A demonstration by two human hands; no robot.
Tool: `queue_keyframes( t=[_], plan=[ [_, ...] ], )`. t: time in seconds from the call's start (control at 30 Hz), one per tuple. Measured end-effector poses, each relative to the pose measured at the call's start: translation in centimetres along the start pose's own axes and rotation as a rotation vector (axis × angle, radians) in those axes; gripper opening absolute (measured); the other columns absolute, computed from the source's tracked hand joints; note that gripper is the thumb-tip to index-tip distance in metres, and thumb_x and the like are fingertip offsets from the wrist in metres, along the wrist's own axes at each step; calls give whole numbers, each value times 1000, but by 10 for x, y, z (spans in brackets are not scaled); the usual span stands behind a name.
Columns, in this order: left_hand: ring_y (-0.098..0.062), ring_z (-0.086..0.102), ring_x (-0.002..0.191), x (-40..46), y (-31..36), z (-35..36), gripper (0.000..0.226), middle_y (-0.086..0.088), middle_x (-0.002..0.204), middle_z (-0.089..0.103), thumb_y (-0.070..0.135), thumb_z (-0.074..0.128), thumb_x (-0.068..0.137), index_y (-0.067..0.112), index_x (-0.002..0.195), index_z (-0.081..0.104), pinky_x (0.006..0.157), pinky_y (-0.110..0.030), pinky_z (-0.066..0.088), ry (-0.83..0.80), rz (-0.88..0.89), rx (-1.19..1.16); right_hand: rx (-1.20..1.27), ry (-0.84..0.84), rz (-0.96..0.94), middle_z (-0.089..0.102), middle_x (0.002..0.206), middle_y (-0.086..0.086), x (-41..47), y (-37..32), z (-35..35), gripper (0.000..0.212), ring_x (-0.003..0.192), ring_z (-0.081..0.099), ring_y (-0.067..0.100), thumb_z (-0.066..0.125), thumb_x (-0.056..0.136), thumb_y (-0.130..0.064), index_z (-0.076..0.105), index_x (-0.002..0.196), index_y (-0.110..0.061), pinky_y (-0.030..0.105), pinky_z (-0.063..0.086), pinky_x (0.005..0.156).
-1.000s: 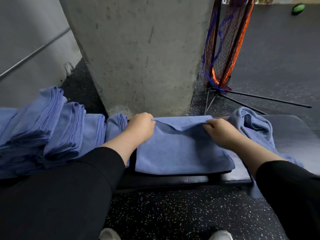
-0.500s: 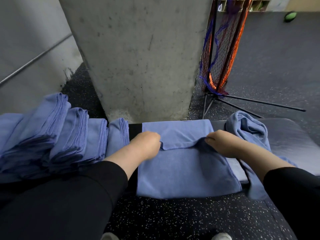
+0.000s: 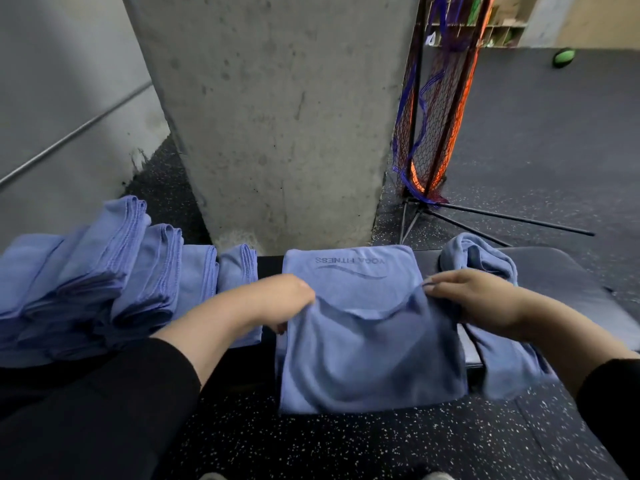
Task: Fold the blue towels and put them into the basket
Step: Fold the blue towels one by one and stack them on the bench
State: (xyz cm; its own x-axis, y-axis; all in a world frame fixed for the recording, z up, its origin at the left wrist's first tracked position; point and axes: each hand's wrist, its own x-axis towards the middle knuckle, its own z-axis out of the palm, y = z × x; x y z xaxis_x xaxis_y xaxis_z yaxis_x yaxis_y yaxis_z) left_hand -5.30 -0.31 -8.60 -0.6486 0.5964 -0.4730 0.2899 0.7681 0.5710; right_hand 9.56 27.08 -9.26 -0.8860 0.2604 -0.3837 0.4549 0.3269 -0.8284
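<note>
A blue towel (image 3: 367,355) with printed lettering near its far edge lies across a dark padded bench (image 3: 568,282), its near part hanging over the front. My left hand (image 3: 287,299) grips the left end of the upper layer's edge. My right hand (image 3: 464,296) pinches the right end of that edge. Between them the held edge sags over the lower layer. A crumpled blue towel (image 3: 481,261) lies just right of my right hand and trails off the bench. Folded blue towels (image 3: 114,271) are stacked at the left. No basket is in view.
A concrete pillar (image 3: 277,116) rises directly behind the bench. A net on a black stand (image 3: 436,109) with spread legs sits at the right of the pillar. A green ball (image 3: 563,57) lies far off on the speckled dark floor. A grey wall runs along the left.
Both hands have drawn the towel's upper edge toward me from the far side, uncovering the lettered lower layer. The towel now hangs further over the bench front.
</note>
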Motion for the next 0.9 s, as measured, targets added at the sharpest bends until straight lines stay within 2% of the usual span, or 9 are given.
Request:
queue_keyframes(
  t=[0.1,0.2,0.27,0.33,0.4,0.47,0.63,0.8,0.9],
  plan=[
    [-20,35,60,11,4,-22,24,-4,67,33,12,44,92,18,70,39,56,-26,33,218,27,-230,91,127,-57,77,96,-4,15,-15,1,19,90,68,8,57,100,-20,75,99,-15,24,51,81],
    [-23,31,64,42,-1,-30,33,-4,61,32,10,43,95,17,64,32,55,-34,20,456,66,-65,-285,388,-163,70,82,9,43,-23,6,26,78,56,16,54,101,-23,68,90,-5,32,43,72],
    [-39,40,65,64,-4,-26,37,-16,62,42,13,42,98,16,63,32,55,-36,25,531,56,23,-433,461,-179,61,72,11,64,-22,12,29,73,51,22,51,100,-22,61,82,-2,36,39,67],
    [-45,56,85,84,-9,-19,38,-23,84,59,17,43,102,16,64,39,64,-39,39,546,58,137,-516,430,-161,63,72,12,83,-16,19,29,73,55,29,50,100,-22,59,80,-3,38,40,67],
    [-41,61,97,101,-14,-9,33,-21,98,66,19,46,104,13,71,50,71,-38,41,516,63,237,-617,363,-139,63,75,15,97,-7,27,29,77,58,34,49,100,-19,58,77,-4,39,41,68],
    [-38,62,100,113,-17,2,28,-17,104,67,20,47,103,13,77,52,70,-34,38,453,68,341,-761,265,-122,52,70,9,102,0,33,31,74,53,30,47,100,-14,47,69,-10,37,36,66],
    [-34,63,104,117,-17,14,23,-13,111,66,21,44,103,12,109,64,80,-33,47,354,81,499,-874,183,-39,48,83,9,101,0,37,21,82,53,32,44,99,-9,44,79,-14,37,38,69],
    [-33,61,104,100,-15,18,22,-15,118,64,10,44,97,9,110,62,75,-33,43,132,-23,633,-873,17,-44,35,61,5,86,2,26,38,69,36,22,44,98,-17,34,62,-13,37,29,64],
    [-30,59,95,80,-14,20,24,-14,116,64,6,42,97,4,107,63,71,-27,39,77,-15,653,-861,32,-75,37,62,4,69,7,25,36,64,34,20,46,98,-26,37,66,-11,39,37,64]
  ],
)
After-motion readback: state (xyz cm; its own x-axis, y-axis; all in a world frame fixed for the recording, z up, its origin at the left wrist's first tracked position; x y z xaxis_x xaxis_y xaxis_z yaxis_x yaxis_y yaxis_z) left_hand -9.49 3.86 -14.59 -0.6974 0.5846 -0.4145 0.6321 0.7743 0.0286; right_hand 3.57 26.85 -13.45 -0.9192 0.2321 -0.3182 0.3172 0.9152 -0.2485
